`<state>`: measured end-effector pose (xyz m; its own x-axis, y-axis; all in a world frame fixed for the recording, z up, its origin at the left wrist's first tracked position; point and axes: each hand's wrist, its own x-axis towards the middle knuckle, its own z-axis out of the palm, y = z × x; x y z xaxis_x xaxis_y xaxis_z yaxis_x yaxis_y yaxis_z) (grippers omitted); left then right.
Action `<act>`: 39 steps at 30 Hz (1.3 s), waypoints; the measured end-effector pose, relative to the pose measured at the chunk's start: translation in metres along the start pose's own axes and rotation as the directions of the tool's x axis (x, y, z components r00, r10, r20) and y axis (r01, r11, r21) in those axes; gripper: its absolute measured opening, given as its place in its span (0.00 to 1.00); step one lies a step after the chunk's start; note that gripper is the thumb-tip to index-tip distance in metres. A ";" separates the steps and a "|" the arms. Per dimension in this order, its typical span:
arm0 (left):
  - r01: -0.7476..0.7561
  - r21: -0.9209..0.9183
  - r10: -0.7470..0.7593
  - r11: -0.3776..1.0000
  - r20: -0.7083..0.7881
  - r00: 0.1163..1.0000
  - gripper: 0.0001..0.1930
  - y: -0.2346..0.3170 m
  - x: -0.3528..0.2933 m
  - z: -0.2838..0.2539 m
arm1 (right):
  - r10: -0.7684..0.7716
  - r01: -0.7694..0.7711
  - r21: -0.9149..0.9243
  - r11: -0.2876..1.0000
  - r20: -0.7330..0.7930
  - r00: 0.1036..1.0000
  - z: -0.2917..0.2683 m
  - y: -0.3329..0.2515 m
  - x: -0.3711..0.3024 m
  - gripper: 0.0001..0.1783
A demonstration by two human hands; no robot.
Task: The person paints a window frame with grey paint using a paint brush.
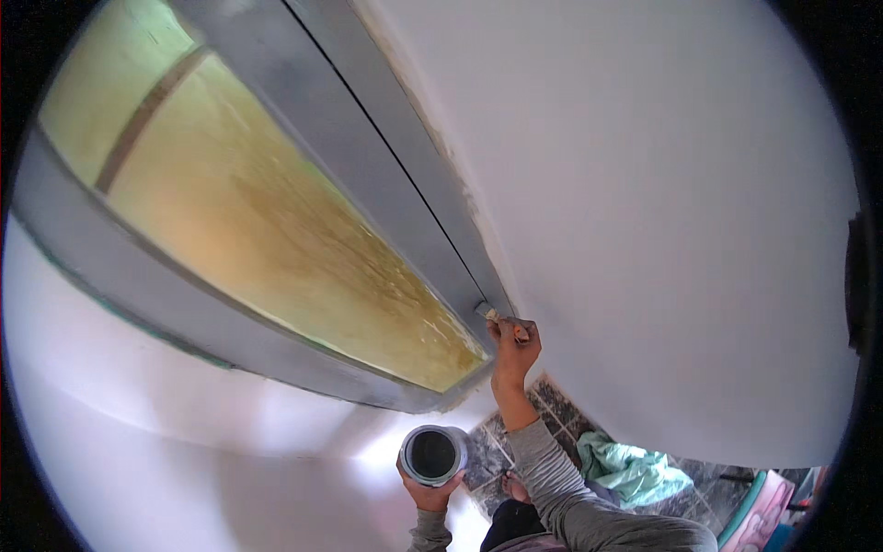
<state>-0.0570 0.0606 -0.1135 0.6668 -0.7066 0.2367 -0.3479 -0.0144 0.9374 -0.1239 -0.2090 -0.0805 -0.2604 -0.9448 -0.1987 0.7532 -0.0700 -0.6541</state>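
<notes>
My right hand [517, 354] is closed round the orange handle of a paintbrush [488, 313]. The brush's bristle end touches the grey frame [405, 198], close to its lower right corner and by the dark gap that runs along it. Lower down, my left hand [430, 490] grips a round can [406, 454] from below and the sides. Dark grey paint [432, 454] shows inside the can, and its open top faces up. Yellowish, streaked glass [285, 212] fills the grey frame to the left of the brush.
A white wall [662, 202] borders the frame on the right, with a rough edge along the joint. Another white wall [184, 414] lies below left. On the dark tiled floor [561, 405] lies a crumpled green cloth [630, 469]; a pink and teal object [759, 511] stands beyond it.
</notes>
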 end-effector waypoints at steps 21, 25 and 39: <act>-0.125 0.032 0.127 0.992 -0.087 0.988 0.55 0.069 0.019 -0.009 | -0.634 0.638 0.151 0.755 0.416 0.652 0.196 -0.166 0.025 0.08; -0.158 -0.008 0.157 0.987 -0.066 0.985 0.55 0.082 0.015 0.001 | -0.388 0.418 -0.004 0.908 0.365 0.846 0.099 -0.147 -0.005 0.10; -0.284 0.007 0.278 0.959 0.181 0.943 0.61 0.128 0.080 0.040 | 0.204 0.843 -0.263 0.469 0.961 0.187 0.035 -0.309 -0.057 0.14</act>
<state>-0.0746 -0.0263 0.0150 0.4129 -0.7989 0.4373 -0.5271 0.1820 0.8301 -0.3210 -0.1450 0.1584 0.6853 -0.4984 0.5310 -0.0255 -0.7451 -0.6665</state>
